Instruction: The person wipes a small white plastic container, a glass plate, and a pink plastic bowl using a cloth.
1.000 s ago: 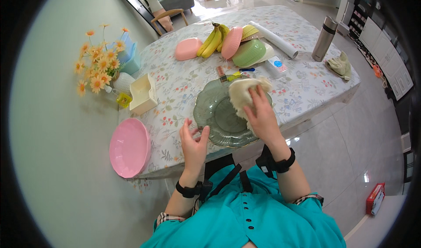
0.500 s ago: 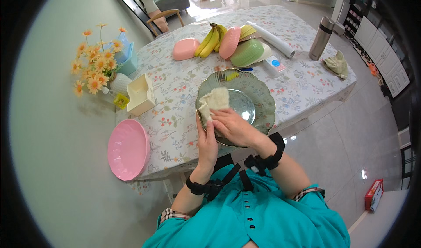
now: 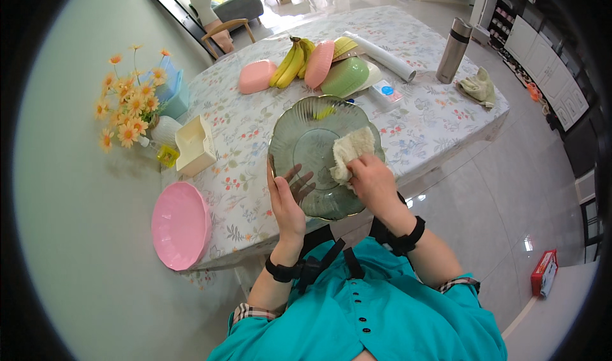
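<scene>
Holding the see-through plate (image 3: 303, 124) in your left hand (image 3: 289, 210), you grip a fuzzy cloth (image 3: 352, 149) in your right hand (image 3: 376, 186).

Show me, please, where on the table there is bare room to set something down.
The tablecloth shows bare between the cream box and the glass dish, and from the dish rightward to the crumpled fabric. It is crowded beyond the dish, around the bananas, green bowl and white roll.

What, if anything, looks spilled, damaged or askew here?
The pink basin seems to overhang the corner of the table, which looks precarious. The green bowl sits tilted rather than flat. I see no spill, nor any crack in the glass plate.
</scene>
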`<state>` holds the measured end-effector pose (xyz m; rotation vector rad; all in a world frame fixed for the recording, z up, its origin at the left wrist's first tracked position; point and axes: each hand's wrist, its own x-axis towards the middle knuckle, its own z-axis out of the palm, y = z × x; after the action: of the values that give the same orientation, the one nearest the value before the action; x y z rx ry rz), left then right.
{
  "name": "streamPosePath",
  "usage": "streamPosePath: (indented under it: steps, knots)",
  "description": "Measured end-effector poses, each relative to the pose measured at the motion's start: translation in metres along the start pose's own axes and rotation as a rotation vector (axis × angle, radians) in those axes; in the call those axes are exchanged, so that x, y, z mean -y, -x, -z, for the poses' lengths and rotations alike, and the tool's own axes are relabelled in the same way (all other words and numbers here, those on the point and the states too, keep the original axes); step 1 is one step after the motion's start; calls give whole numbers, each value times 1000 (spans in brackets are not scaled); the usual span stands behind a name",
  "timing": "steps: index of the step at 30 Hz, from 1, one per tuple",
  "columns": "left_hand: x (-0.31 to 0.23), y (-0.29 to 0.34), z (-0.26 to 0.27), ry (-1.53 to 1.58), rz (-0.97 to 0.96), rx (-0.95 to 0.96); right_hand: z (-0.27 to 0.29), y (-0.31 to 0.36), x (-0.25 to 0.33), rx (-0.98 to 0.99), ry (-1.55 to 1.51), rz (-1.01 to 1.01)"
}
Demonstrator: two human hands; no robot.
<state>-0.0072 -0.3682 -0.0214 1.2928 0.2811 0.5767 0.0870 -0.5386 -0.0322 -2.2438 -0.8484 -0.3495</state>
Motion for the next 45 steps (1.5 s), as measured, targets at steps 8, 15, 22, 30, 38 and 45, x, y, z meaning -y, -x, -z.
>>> streamPosePath:
  steps: [8,15,22,30,38,45]
  knots:
    - [-17,14,-14,-290,-253,17,0,-27,63,206,-443,210]
    - [-17,21,-17,-248,-308,168,-8,-97,12,-288,-302,268]
    - [-15,18,-16,-194,-217,90,-18,-15,-12,-65,-52,-64]
    - [-13,15,-20,-298,-305,-24,-15,23,86,12,-662,59]
    - [-8,-6,10,-40,-80,70,-6,43,31,198,-283,445]
    - [-29,-19,6,-34,88,68,15,29,-23,96,-12,389]
